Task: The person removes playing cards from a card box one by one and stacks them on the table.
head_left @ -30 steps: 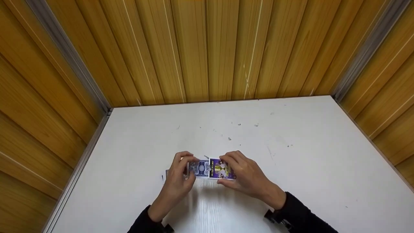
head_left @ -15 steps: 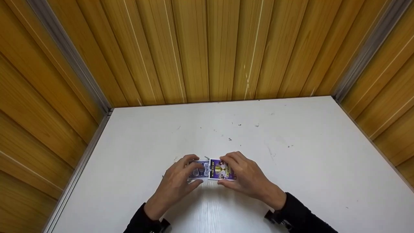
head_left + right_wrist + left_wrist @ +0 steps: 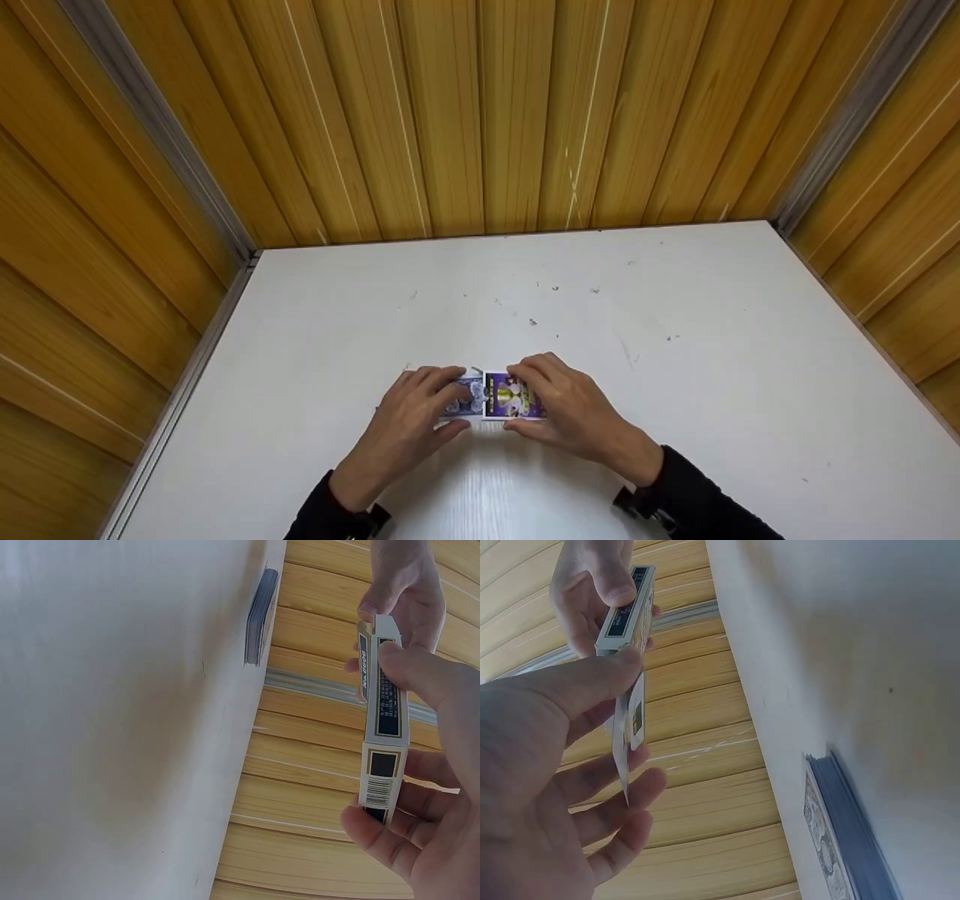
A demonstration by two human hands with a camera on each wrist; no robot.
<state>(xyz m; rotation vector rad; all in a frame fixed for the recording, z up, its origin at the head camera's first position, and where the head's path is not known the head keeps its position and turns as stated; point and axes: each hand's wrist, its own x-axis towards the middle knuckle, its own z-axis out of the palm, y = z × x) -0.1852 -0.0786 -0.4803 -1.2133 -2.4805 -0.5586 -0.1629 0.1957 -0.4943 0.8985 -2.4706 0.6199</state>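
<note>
A small purple playing-card box is held over the table by my right hand, thumb on its near edge and fingers on its far edge. The right wrist view shows its white side with a barcode. My left hand is at the box's left, open end and pinches blue-backed playing cards that stick out there. A white flap stands out beside those cards in the left wrist view. Below my left hand a deck of cards lies on the table, mostly hidden from the head view.
The white tabletop bears small dark marks and scuffs. Wood-patterned panels close off the back and both sides, with grey metal posts at the corners.
My left hand has slid right along the cards, closer to the box, and now covers more of them and the deck below. My right hand and the box have barely moved.
</note>
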